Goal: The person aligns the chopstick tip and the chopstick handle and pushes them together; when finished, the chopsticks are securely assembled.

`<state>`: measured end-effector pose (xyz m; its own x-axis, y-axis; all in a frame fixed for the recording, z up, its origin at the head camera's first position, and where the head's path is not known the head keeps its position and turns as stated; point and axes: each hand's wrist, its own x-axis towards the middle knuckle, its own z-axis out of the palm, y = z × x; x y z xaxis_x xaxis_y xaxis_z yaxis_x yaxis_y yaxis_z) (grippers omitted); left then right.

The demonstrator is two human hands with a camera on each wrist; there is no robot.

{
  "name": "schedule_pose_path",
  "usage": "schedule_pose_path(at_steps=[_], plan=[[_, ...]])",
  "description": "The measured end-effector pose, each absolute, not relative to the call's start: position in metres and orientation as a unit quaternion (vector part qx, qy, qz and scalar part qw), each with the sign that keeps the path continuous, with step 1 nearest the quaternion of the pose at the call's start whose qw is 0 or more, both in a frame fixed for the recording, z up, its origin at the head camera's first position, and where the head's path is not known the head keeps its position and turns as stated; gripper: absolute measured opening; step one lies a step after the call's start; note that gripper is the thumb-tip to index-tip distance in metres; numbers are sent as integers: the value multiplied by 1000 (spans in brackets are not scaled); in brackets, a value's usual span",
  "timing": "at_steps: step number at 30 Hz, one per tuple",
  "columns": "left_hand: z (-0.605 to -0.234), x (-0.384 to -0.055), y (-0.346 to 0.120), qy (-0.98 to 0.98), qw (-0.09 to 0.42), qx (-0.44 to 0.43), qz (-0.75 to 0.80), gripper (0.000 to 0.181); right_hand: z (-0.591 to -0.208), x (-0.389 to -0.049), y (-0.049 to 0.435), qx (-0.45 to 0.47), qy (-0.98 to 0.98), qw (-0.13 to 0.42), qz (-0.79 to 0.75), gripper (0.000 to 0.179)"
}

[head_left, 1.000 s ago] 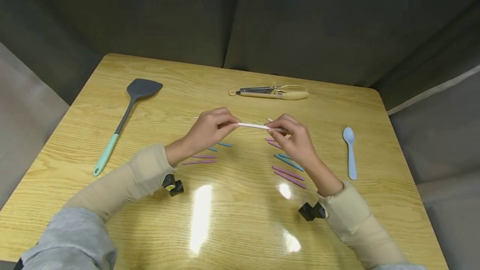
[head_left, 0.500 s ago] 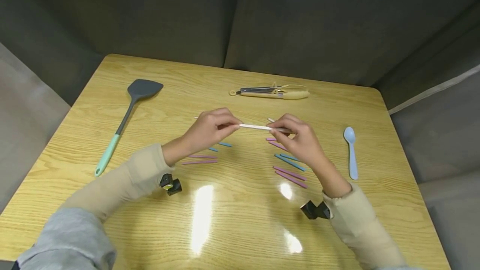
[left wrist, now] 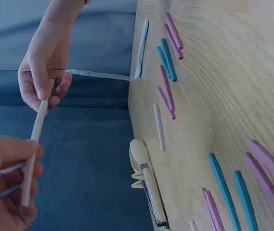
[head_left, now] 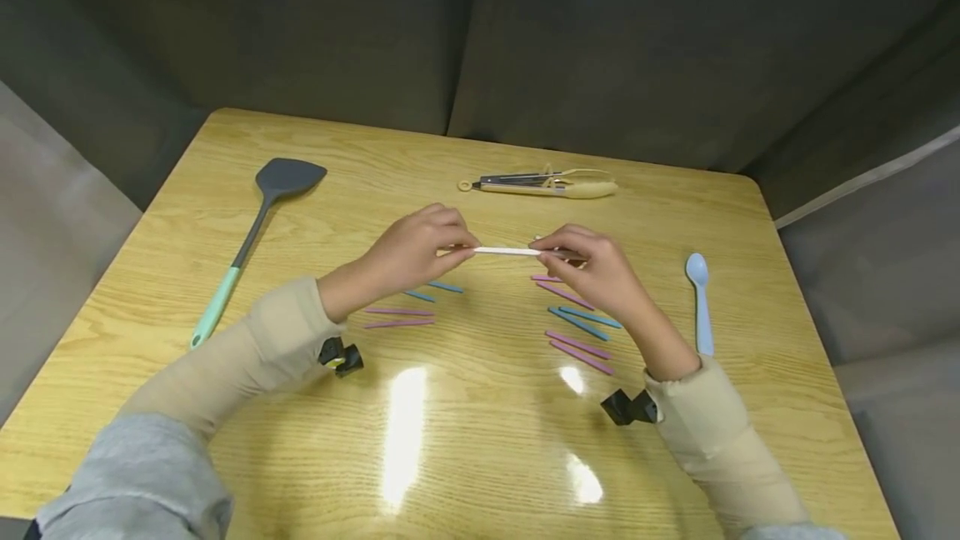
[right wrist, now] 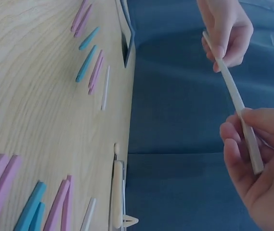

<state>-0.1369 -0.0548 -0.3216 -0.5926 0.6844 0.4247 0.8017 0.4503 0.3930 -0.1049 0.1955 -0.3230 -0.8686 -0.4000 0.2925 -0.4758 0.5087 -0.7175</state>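
From my station I see the white stick (head_left: 507,251) held above the table (head_left: 480,457), its long axis running left to right, one end toward each palm. The left hand (head_left: 416,250) and right hand (head_left: 598,269) both pinch it, thumbs against fingers. Pink sticks (head_left: 577,344) lie below.

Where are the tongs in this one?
In the head view, the tongs lie near the table's far edge, beyond the right hand and right of the spatula.
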Motion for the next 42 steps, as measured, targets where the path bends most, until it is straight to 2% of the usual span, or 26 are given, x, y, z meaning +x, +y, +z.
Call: schedule_pose_path(at_steps=[5,10,21,27,37,42], plan=[[-324,-139,-64,-843,127,-442,-279,10,-330,-110,207,216,-868,68,441,20],[-334,-142,-86,-873,135,-375,-282,10,-340,-118,228,154,-872,52,461,24],[-374,-145,-147,-947,94,-210,-226,15,-365,-124,266,57,-897,-8,439,30],[-389,-141,-166,-961,72,-172,-206,15,-374,-127,277,39,-914,-47,401,34],[-408,-137,-174,-966,66,-154,-196,12,-383,-138,280,46,-939,-52,337,33],[-413,-136,-175,-967,20,-128,-218,10,-383,-145,277,45,-936,-64,343,35]])
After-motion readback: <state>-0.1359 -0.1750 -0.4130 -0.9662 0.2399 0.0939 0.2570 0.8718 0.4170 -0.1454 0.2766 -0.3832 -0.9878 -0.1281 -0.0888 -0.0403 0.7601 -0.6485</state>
